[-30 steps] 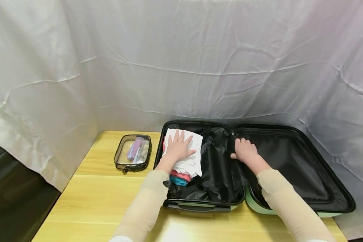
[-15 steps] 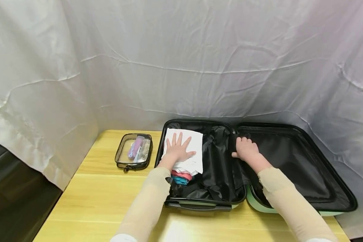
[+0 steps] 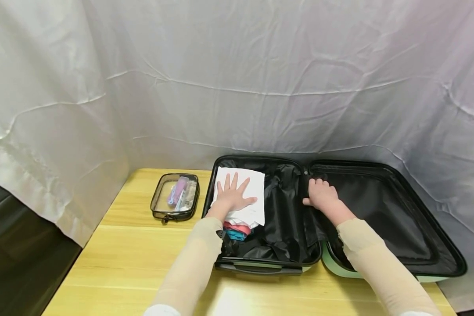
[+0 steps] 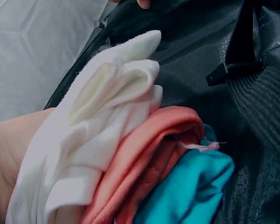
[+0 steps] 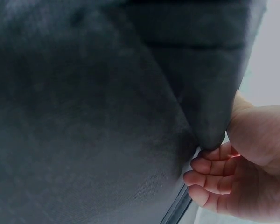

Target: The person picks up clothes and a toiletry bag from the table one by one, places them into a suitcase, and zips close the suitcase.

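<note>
Barely shifted since before: left hand (image 3: 232,196) flat, fingers spread on white cloth (image 3: 248,193) at suitcase's (image 3: 383,166) far-left corner; right hand (image 3: 321,194) curled, pinching black lining (image 5: 130,116).

A clear pouch (image 3: 175,197) with small toiletries inside lies on the yellow wooden surface (image 3: 130,259), near its back left corner. A creased white sheet (image 3: 237,79) hangs behind and along both sides.
</note>
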### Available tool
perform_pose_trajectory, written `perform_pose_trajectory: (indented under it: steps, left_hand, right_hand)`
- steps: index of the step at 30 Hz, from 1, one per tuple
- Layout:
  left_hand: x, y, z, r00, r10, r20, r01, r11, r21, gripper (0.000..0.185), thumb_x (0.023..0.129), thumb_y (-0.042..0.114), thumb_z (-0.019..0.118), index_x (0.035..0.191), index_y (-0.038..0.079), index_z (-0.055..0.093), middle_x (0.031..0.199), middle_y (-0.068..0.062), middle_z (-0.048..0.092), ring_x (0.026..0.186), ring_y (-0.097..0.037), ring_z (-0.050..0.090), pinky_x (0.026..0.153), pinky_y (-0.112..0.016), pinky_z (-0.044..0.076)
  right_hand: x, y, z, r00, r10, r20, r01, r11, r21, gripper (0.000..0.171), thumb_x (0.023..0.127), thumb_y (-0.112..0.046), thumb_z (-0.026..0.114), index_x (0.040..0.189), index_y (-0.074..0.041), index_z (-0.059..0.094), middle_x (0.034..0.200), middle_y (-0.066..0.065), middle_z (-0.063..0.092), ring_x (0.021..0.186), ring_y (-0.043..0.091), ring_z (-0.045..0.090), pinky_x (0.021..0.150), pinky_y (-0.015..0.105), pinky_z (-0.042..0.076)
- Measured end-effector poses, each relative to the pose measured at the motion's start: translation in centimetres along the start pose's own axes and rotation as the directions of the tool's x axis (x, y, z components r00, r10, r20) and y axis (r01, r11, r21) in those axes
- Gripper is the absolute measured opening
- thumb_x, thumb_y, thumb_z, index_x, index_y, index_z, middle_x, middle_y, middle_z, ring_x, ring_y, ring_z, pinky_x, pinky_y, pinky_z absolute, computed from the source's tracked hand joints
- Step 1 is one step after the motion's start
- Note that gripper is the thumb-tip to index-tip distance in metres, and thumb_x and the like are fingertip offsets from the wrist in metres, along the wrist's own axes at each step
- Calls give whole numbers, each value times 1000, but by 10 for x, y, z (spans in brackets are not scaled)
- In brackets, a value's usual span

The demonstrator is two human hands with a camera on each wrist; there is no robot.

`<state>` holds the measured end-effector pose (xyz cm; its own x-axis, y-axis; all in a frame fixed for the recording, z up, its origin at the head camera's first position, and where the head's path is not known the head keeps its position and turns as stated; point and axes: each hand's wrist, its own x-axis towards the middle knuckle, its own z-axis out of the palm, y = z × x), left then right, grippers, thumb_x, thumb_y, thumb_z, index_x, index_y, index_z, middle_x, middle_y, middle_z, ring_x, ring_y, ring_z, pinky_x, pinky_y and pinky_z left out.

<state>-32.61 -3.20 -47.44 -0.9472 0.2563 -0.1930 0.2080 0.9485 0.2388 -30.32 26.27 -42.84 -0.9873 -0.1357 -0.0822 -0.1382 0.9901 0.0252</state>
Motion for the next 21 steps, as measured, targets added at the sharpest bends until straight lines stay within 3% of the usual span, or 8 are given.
perform_pose_trajectory:
  steps: [11, 16, 21]
  left_hand:
    - [-7, 4, -12, 999, 11, -44, -12, 1000, -27, 82, 89, 77, 34, 156, 38, 10, 166, -8, -6, 152, -36, -12, 117, -66, -4]
    - [-10, 1, -28, 990, 1, -142, -22, 989, -144, 82, 89, 76, 37, 156, 35, 14, 166, -12, 2, 152, -37, -6, 117, -67, 4]
    - [-17, -6, -48, 970, -36, -238, -46, 944, -327, 80, 90, 72, 40, 156, 37, 13, 166, -11, 6, 153, -35, -6, 118, -66, 6]
  right_hand:
    - [4, 1, 0, 1000, -8, -9, 8, 1000, -10, 62, 87, -37, 72, 115, 12, 47, 112, 34, 53, 100, 49, 54, 80, 58, 49]
    - [4, 0, 0, 1000, -7, -5, 7, 1000, -4, 62, 87, -36, 72, 117, 12, 47, 114, 34, 53, 102, 49, 54, 81, 58, 49]
    - [1, 0, -1, 1000, -1, 14, 1, 1000, -5, 64, 87, -36, 72, 120, 13, 47, 116, 35, 52, 104, 50, 53, 82, 58, 49]
